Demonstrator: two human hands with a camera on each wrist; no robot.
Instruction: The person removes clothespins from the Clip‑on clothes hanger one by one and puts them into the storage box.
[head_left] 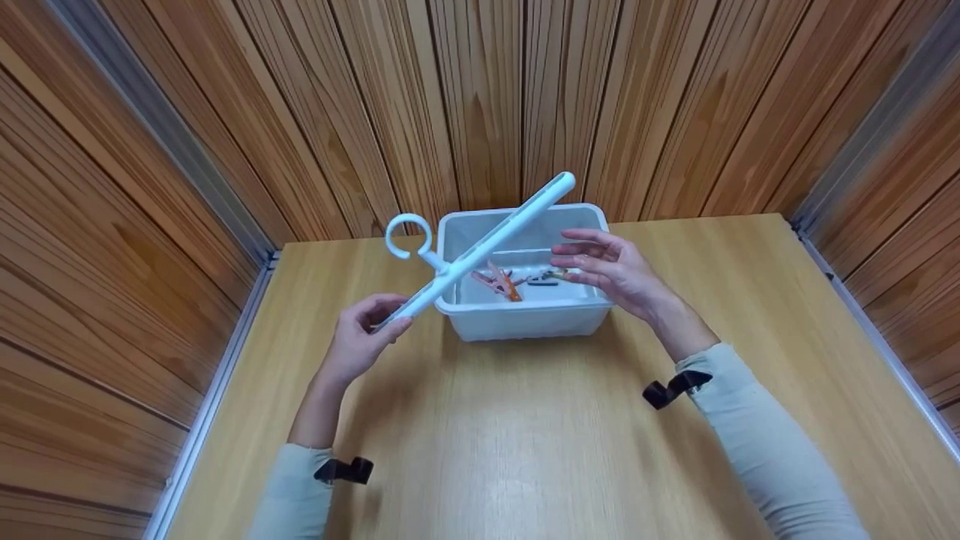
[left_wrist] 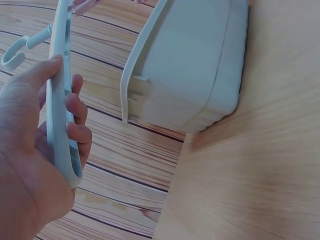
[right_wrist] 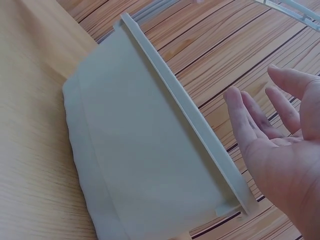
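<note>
A pale blue clothes hanger [head_left: 480,251] is held up at a slant over the left side of a white plastic bin [head_left: 525,322]. My left hand [head_left: 364,337] grips its lower end, thumb on one side and fingers wrapped round the other, as the left wrist view shows on the hanger [left_wrist: 59,100]. The hanger's round hook points up and left. My right hand [head_left: 611,274] is over the bin's right rim with fingers spread and nothing in them. Inside the bin lie pink clothespins [head_left: 491,279], an orange clothespin [head_left: 511,289] and a small dark item [head_left: 543,282].
The bin stands at the back of a light wooden table [head_left: 495,435], close to a wood-panelled wall [head_left: 480,112]. Panelled walls with metal rails [head_left: 217,390] flank the table on both sides. A black strap mount [head_left: 675,388] sits on each forearm.
</note>
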